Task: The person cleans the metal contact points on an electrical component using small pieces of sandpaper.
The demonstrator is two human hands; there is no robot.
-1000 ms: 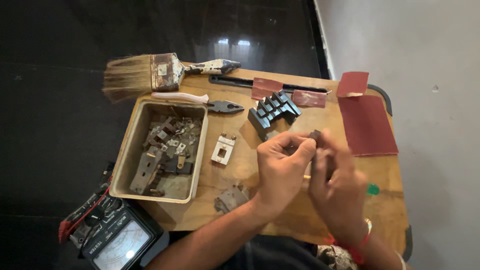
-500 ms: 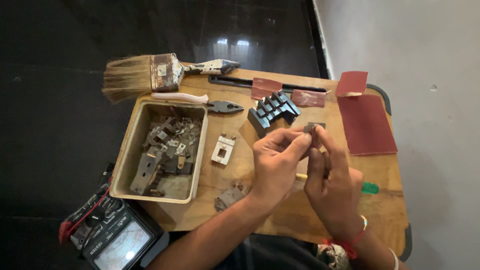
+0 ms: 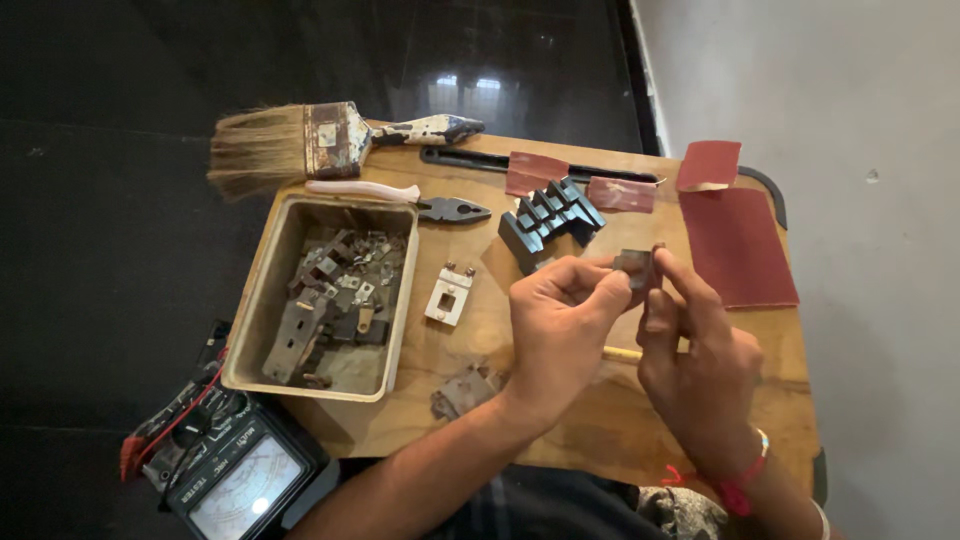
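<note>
A small dark metal piece [image 3: 634, 266] sits pinched between the fingertips of both my hands, held up over the tabletop [image 3: 560, 420] — my left hand [image 3: 562, 322] closes on it from the left, my right hand [image 3: 700, 352] from the right and below. Just beyond it lies a black ridged block [image 3: 548, 220], with sheets of red sandpaper [image 3: 735, 245] to the right. Left of my hands a small white switch part [image 3: 450, 295] rests beside a tan tray [image 3: 262, 300] of rusty metal parts. Pliers [image 3: 420, 200] and a worn paintbrush [image 3: 300, 145] lie past the tray — an analogue meter [image 3: 235, 480] sits near me, off the tabletop's corner.
</note>
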